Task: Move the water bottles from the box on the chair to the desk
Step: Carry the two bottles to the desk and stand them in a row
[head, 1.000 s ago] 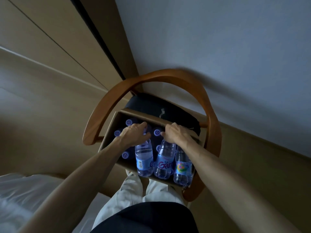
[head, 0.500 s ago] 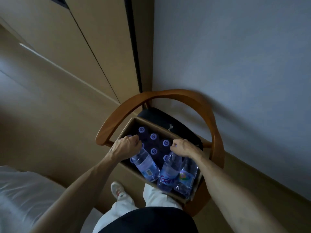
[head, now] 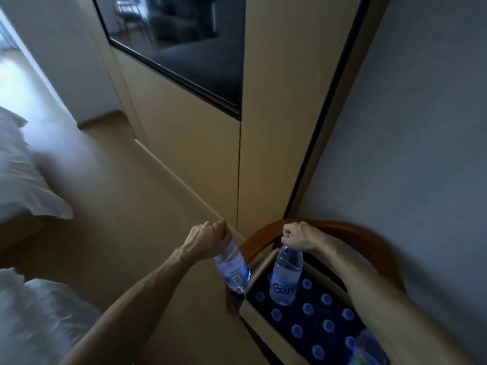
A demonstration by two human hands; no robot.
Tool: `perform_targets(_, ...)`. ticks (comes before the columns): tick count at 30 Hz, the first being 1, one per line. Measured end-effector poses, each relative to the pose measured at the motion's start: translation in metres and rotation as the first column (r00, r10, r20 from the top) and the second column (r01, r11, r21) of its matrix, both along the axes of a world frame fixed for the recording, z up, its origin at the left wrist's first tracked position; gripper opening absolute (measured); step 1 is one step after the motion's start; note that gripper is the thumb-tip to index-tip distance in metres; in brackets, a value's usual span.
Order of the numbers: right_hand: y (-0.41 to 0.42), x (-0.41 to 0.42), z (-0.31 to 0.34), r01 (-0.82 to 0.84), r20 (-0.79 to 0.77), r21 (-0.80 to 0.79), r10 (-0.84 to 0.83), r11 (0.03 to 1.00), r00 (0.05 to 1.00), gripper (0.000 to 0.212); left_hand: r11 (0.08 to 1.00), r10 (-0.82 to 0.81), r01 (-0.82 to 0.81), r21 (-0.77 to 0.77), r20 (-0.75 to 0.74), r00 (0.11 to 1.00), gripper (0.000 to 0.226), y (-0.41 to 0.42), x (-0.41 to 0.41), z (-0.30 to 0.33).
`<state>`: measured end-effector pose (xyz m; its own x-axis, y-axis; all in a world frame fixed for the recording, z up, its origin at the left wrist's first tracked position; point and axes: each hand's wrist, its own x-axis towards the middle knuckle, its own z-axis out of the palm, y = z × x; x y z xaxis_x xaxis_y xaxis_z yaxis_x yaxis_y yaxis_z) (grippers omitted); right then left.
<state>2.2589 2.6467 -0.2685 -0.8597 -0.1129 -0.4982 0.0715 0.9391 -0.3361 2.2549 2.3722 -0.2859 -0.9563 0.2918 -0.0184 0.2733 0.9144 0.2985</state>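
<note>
My left hand [head: 208, 239] grips the neck of a clear water bottle [head: 233, 271], which hangs tilted just left of the box, over the floor. Gripped by its cap in my right hand [head: 299, 237], a second clear bottle [head: 286, 279] with a blue label hangs upright above the box. The cardboard box [head: 259, 322] sits on a round-backed wooden chair [head: 350, 233] at the lower right and holds several bottles, seen as blue caps [head: 328, 325]. One more bottle [head: 369, 350] lies on top at the box's lower right corner. No desk is in view.
A beige wardrobe [head: 200, 143] with a dark glass panel [head: 184, 43] stands straight ahead. A grey wall [head: 411, 127] runs along the right behind the chair. A bed with white bedding [head: 23, 177] fills the left side, with tan floor [head: 110, 219] between it and the chair.
Both hands have lifted their bottles up out of the box. The left bottle has swung out past the box's left edge. My view has risen and turned left toward the wardrobe and bed.
</note>
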Motion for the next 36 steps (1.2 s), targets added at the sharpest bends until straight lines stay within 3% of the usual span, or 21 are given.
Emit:
perform_targets(9,-0.164,-0.12,0.116,-0.203,-0.384,-0.116,0.145,0.972,0.912,0.017,0.984,0.176,-0.166,0.062,-0.264,0.948,0.021,-0.167,-0.068,0.153)
perform_targets(18,-0.308,-0.224,0.241,-0.429,-0.691,-0.179,0.198,0.885,0.695,0.016,0.97,0.237,-0.179,0.167,-0.459,0.856,0.028,-0.287,-0.134,0.265)
perform_targets(21,-0.355,-0.268,0.268,-0.494,-0.75,-0.203,0.19,0.845,0.634,0.016,0.951,0.308,-0.276,0.139,-0.517,0.799,0.025,-0.322,-0.163,0.288)
perform_targets(25,-0.414,-0.331,0.294,-0.566,-0.81,-0.208,0.184,0.797,0.557,0.016,0.913,0.389,-0.386,0.129,-0.552,0.737,0.039,-0.368,-0.206,0.315)
perform_targets(36,-0.56,-0.487,0.313,-0.678,-0.808,-0.235,0.247,0.697,0.534,0.018,0.848,0.509,-0.5,0.176,-0.535,0.675,0.031,-0.485,-0.33,0.337)
